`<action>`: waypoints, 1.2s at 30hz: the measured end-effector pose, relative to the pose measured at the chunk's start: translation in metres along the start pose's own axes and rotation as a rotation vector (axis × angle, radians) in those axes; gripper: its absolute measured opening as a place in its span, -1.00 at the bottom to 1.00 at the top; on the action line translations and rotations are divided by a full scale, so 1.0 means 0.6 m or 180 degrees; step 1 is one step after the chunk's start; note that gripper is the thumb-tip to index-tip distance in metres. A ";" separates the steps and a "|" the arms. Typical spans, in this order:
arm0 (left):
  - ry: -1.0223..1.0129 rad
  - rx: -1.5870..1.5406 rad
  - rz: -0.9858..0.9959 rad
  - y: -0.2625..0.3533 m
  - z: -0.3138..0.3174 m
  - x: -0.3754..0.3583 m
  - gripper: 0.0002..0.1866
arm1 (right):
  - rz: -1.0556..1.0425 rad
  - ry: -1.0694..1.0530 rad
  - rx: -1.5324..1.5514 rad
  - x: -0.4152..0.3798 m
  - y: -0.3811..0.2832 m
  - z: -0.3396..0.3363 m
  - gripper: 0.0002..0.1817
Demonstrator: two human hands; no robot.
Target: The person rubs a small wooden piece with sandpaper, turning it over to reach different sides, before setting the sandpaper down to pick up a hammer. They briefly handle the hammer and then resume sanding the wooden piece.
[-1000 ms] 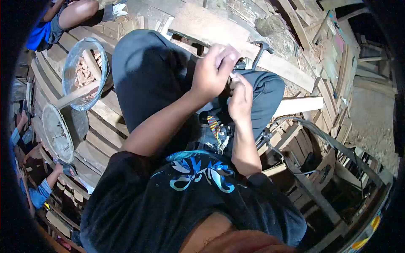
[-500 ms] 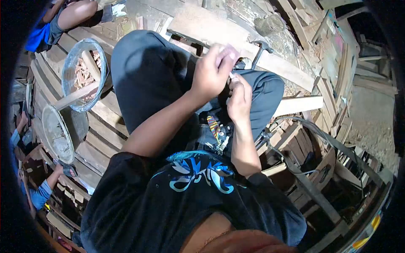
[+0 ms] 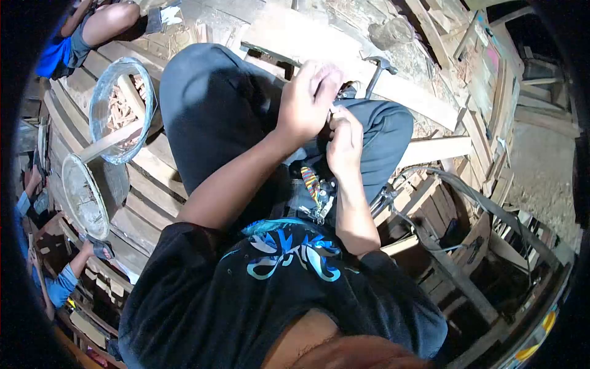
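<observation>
My left hand [image 3: 302,104] is closed, its fingers pinching a thin pinkish-brown sheet [image 3: 332,73] that looks like sandpaper; blur softens its outline. Just below and to the right, my right hand [image 3: 345,136] grips a small pale piece of wood [image 3: 335,109], mostly hidden by the fingers. Both hands are almost touching above my folded legs. A hammer [image 3: 376,77] lies on a board beyond my right knee. Keys with a striped strap [image 3: 310,182] rest at my lap.
To the left, a clear bucket [image 3: 93,117] holds wood pieces, near a tilted grey bucket [image 3: 117,187]. A large pale board [image 3: 295,34] lies ahead. Scrap wood and a dark cable [image 3: 467,190] are on the right. Other people [image 3: 110,24] sit at the left edge.
My left hand has moved slightly left and down toward my right hand, carrying the sheet. My right hand has shifted a little left, still gripping the pale piece.
</observation>
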State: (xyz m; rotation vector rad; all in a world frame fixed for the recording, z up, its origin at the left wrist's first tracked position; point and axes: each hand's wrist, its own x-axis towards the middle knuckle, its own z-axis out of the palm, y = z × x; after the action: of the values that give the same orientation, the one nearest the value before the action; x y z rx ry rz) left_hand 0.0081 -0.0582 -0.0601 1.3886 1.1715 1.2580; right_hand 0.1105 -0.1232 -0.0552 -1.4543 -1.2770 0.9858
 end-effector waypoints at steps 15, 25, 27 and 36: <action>-0.0191 0.0040 -0.0010 -0.002 -0.005 -0.002 -0.78 | 0.0236 -0.0016 0.0275 -0.001 0.013 -0.001 -0.74; -0.0231 0.0379 -0.0039 0.016 -0.008 -0.020 -0.79 | 0.0094 -0.0046 0.0245 0.000 0.004 -0.009 -0.75; -0.0402 -0.0293 -0.0098 0.022 -0.014 -0.013 -0.77 | 0.0242 0.0004 0.0159 -0.011 0.001 -0.003 -0.75; -0.0034 0.0492 -0.0184 -0.004 -0.008 0.006 -0.75 | 0.0384 -0.0120 0.0483 -0.005 0.015 -0.006 -0.70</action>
State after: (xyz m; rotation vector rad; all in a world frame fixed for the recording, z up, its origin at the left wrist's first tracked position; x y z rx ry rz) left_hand 0.0031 -0.0543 -0.0614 1.4607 1.3152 1.1378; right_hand 0.1159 -0.1266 -0.0630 -1.4135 -1.1256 1.1697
